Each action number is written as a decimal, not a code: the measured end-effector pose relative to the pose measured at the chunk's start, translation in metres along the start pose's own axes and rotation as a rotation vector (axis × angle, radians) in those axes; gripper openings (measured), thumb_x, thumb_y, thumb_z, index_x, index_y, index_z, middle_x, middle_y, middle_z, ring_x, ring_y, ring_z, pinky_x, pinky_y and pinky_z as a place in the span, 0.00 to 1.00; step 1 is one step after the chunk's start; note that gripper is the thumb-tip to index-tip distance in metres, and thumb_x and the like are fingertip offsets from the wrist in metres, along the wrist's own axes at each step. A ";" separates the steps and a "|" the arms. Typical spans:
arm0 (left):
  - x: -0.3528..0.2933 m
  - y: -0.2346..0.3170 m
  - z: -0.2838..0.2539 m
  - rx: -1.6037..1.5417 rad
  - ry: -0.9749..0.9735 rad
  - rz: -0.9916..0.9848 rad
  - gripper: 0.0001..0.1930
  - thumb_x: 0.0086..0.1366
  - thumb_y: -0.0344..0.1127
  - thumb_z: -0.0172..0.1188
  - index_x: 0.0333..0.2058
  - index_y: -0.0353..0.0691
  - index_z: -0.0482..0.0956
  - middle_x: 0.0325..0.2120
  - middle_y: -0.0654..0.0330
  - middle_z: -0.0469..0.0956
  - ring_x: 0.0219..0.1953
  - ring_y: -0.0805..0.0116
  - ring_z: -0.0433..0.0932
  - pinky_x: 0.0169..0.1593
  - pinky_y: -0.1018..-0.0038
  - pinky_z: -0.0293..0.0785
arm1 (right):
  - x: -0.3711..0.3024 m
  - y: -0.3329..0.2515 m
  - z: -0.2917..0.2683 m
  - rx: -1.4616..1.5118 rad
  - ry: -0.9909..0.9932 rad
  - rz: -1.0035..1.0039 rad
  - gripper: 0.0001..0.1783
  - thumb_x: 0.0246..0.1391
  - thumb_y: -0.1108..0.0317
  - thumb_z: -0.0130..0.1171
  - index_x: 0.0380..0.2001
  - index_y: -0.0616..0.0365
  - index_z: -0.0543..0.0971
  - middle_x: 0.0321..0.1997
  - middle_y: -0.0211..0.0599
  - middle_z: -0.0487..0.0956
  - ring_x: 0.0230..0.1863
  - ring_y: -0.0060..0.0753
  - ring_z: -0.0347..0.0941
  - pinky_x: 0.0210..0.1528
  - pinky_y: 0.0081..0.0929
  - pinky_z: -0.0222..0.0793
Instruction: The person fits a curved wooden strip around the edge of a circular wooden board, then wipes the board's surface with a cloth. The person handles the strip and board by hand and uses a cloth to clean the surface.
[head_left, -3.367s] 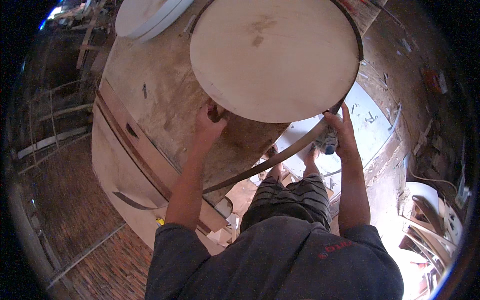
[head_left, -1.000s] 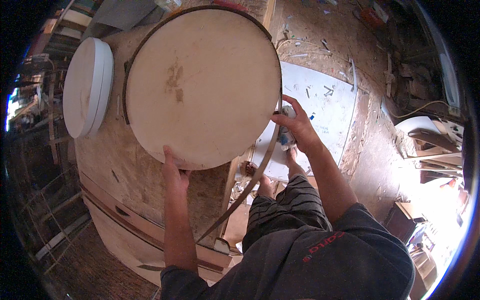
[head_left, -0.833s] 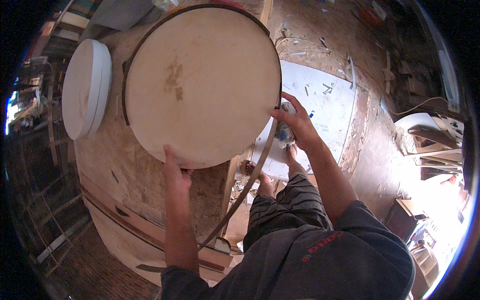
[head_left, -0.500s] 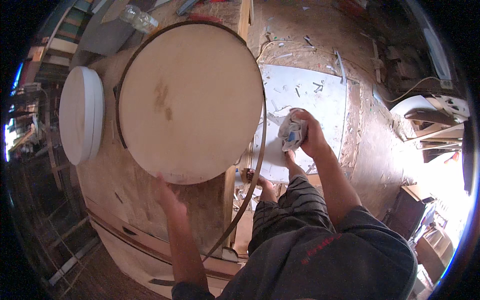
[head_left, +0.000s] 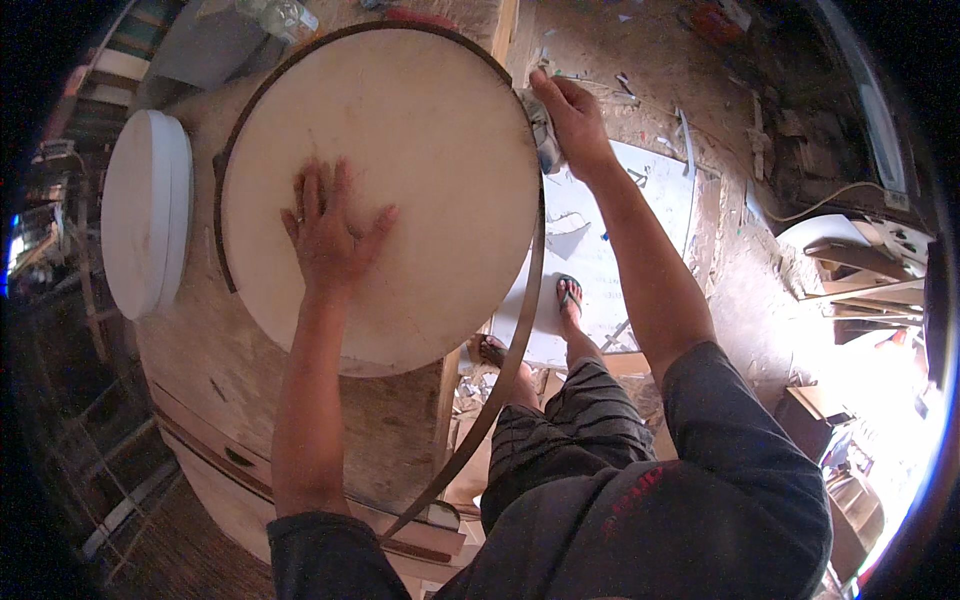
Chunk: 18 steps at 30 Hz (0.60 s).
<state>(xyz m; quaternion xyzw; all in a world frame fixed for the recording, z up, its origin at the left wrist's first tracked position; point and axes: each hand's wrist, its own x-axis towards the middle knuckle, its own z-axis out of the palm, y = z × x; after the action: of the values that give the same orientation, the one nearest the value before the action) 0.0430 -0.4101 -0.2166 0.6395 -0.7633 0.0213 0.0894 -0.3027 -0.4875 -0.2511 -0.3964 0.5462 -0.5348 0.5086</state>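
Observation:
A large round pale wooden disc (head_left: 440,220) lies on the workbench in front of me. My left hand (head_left: 335,235) rests on its upper face, fingers spread, over a brownish smudge. A dark thin edging strip (head_left: 513,370) follows the disc's left, far and right rim; its free end curves away toward the near side of the bench. At the far right rim, my right hand (head_left: 578,125) grips a crumpled whitish cloth (head_left: 546,152) against the strip. The hand hides part of the cloth.
White round discs (head_left: 140,215), stacked, stand left of the large disc. A clear bottle (head_left: 288,20) lies at the far left. Right of the bench, a white sheet (head_left: 640,230) with scraps covers part of the floor, under my sandalled foot (head_left: 569,292). Offcuts (head_left: 865,265) pile up far right.
My left hand has moved from the disc's near rim onto its face. My right hand has carried the cloth up from above the floor sheet to the disc's far right rim.

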 end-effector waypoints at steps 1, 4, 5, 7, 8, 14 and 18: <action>0.000 0.001 0.003 0.010 0.012 0.011 0.48 0.62 0.74 0.60 0.72 0.50 0.66 0.75 0.43 0.54 0.78 0.41 0.48 0.69 0.25 0.45 | 0.003 0.006 0.008 0.073 0.004 0.030 0.24 0.68 0.50 0.61 0.39 0.66 0.82 0.37 0.38 0.82 0.40 0.26 0.75 0.47 0.32 0.73; -0.002 0.002 0.003 0.034 0.033 0.018 0.49 0.61 0.74 0.60 0.73 0.51 0.65 0.75 0.43 0.54 0.78 0.40 0.50 0.69 0.25 0.47 | -0.005 0.017 0.012 0.027 0.004 0.101 0.26 0.73 0.52 0.53 0.42 0.71 0.82 0.37 0.36 0.81 0.43 0.26 0.70 0.51 0.31 0.68; -0.003 0.003 0.003 0.034 0.032 0.013 0.49 0.60 0.74 0.60 0.73 0.52 0.65 0.75 0.43 0.55 0.78 0.40 0.50 0.69 0.25 0.47 | -0.009 0.022 0.008 0.023 -0.004 0.141 0.26 0.73 0.53 0.53 0.42 0.71 0.82 0.37 0.36 0.81 0.42 0.25 0.69 0.50 0.31 0.68; -0.002 0.004 0.001 0.040 0.037 0.009 0.49 0.60 0.74 0.61 0.73 0.52 0.65 0.75 0.43 0.55 0.77 0.39 0.51 0.69 0.26 0.48 | -0.024 0.023 0.009 -0.013 -0.002 0.128 0.25 0.74 0.55 0.51 0.40 0.71 0.82 0.36 0.34 0.79 0.41 0.24 0.68 0.48 0.29 0.67; -0.002 0.004 0.001 0.046 0.037 0.008 0.49 0.59 0.74 0.62 0.73 0.52 0.65 0.75 0.43 0.56 0.77 0.39 0.52 0.69 0.25 0.48 | -0.027 0.026 0.008 -0.034 -0.002 0.133 0.24 0.74 0.55 0.51 0.40 0.70 0.82 0.35 0.33 0.79 0.40 0.23 0.68 0.47 0.29 0.67; -0.001 0.008 -0.003 0.080 0.005 0.019 0.49 0.61 0.69 0.65 0.75 0.51 0.61 0.76 0.44 0.55 0.77 0.41 0.52 0.70 0.29 0.51 | -0.052 0.039 0.001 -0.130 0.051 0.078 0.24 0.75 0.57 0.48 0.35 0.70 0.77 0.30 0.35 0.78 0.35 0.25 0.65 0.40 0.37 0.67; 0.001 0.012 -0.007 0.037 -0.005 0.013 0.48 0.60 0.65 0.68 0.74 0.51 0.62 0.75 0.44 0.56 0.77 0.41 0.52 0.70 0.30 0.51 | -0.075 0.034 0.007 -0.359 0.118 -0.017 0.24 0.76 0.57 0.43 0.33 0.70 0.74 0.26 0.51 0.74 0.30 0.37 0.64 0.39 0.40 0.67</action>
<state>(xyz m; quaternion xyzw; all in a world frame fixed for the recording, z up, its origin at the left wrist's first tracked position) 0.0322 -0.4080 -0.2086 0.6362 -0.7670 0.0342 0.0758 -0.2796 -0.4113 -0.2741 -0.4533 0.6583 -0.4555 0.3920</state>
